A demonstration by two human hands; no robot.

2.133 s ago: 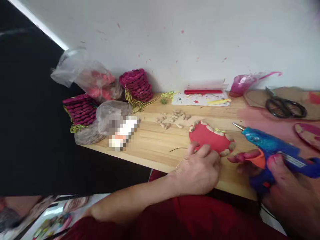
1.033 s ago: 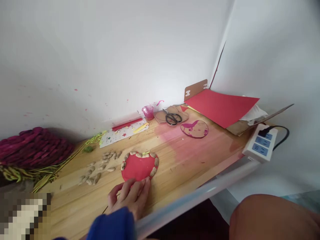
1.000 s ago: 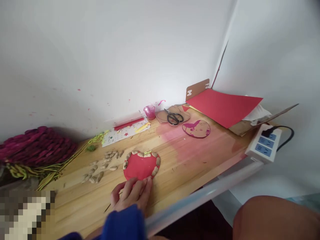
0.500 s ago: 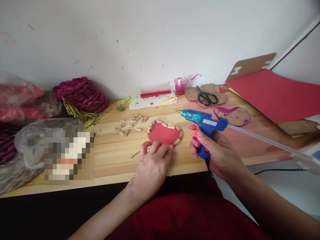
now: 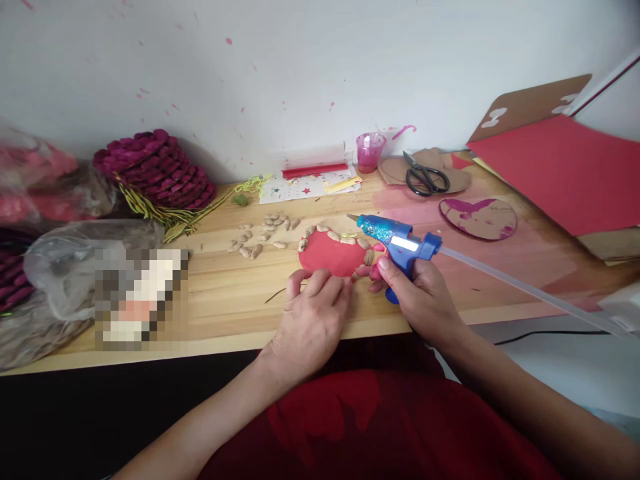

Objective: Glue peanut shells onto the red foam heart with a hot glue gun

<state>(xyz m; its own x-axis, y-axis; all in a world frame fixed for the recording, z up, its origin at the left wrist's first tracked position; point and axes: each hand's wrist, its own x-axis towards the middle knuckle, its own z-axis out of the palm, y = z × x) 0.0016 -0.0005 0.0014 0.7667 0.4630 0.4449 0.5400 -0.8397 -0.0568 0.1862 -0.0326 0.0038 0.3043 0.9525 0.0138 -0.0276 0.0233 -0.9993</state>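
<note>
A red heart-shaped cutout [image 5: 333,257] lies on the wooden table, with peanuts [image 5: 334,235] set along its far and right rim. My left hand [image 5: 311,321] is closed, its bent fingers pressed together at the near edge of the cutout; the fingertips and whatever is under them are hidden. Wrapped round the handle of a blue hot glue gun [image 5: 400,248] is my right hand [image 5: 425,293]. The gun's nozzle points left above the cutout's far right side, and a long clear glue stick [image 5: 505,277] sticks out of its back. Several loose peanuts [image 5: 265,235] lie left of the cutout.
Black-handled scissors [image 5: 425,179] rest on cardboard pieces at the back, beside a pink-stained cup [image 5: 370,153]. A paint-marked cardboard heart [image 5: 485,223] and red sheets [image 5: 560,173] lie at right. At left are a magenta woven bundle [image 5: 155,170] and plastic bags [image 5: 70,267].
My right hand has brought the glue gun a little left and nearer to my left hand and the cutout. My left hand stays at the cutout's near edge. The view has shifted slightly.
</note>
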